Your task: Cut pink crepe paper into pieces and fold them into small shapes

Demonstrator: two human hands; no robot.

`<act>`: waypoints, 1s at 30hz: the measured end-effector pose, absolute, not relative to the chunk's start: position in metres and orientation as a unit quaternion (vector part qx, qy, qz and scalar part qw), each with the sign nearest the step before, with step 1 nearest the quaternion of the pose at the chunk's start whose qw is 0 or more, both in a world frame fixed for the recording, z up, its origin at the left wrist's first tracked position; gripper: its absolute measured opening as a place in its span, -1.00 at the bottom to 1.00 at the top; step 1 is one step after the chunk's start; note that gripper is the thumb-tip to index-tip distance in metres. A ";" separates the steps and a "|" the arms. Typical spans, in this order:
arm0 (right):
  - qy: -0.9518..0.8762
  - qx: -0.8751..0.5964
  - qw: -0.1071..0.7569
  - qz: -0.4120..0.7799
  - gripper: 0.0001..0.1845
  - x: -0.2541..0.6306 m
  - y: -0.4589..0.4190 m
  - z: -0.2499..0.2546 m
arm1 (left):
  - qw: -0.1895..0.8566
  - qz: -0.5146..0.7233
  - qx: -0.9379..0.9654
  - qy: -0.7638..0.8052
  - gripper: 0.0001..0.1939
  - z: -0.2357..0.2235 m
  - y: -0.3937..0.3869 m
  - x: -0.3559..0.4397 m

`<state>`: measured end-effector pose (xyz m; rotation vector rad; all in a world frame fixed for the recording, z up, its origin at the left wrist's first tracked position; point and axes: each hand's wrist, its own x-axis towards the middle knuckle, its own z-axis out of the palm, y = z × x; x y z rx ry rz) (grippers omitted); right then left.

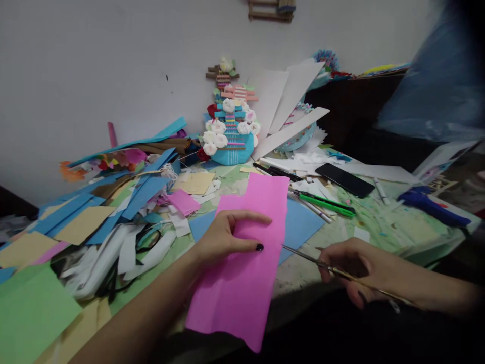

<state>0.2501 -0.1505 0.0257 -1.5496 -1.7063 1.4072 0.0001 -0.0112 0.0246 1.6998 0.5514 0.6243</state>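
Left hand (220, 238) spread on pink paper (240, 288), right hand (373, 260) around scissors (334, 270), cluttered table (394, 230), wall (113, 60)

The pink paper (242, 273) hides part of a blue sheet (303, 227) beneath it; to its right, the right hand (358, 265) partly covers the scissors (308, 257); far left of it, a green sheet (34, 313) runs out of view.

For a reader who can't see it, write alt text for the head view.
A person's left hand rests on pink paper while the right hand holds scissors at the paper's edge. Colored sheets, a smartphone and a green utility knife clutter the table; a flowered craft stands behind.
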 end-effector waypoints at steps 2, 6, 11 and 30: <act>-0.555 -0.552 0.212 0.584 -0.53 0.245 -0.146 0.028 | 0.581 0.261 0.735 0.233 -0.60 0.024 -0.012 0.000; -0.495 -0.553 0.209 0.637 -0.60 0.239 -0.140 0.026 | 0.572 0.253 0.748 0.220 -0.60 0.023 -0.015 0.001; -0.478 -0.536 0.213 0.663 -0.65 0.240 -0.140 0.021 | 0.576 0.244 0.753 0.205 -0.58 0.020 -0.017 0.002; -0.552 -0.535 0.211 0.604 -0.62 0.246 -0.146 0.009 | 0.532 0.234 0.796 0.168 -0.54 0.024 -0.026 0.005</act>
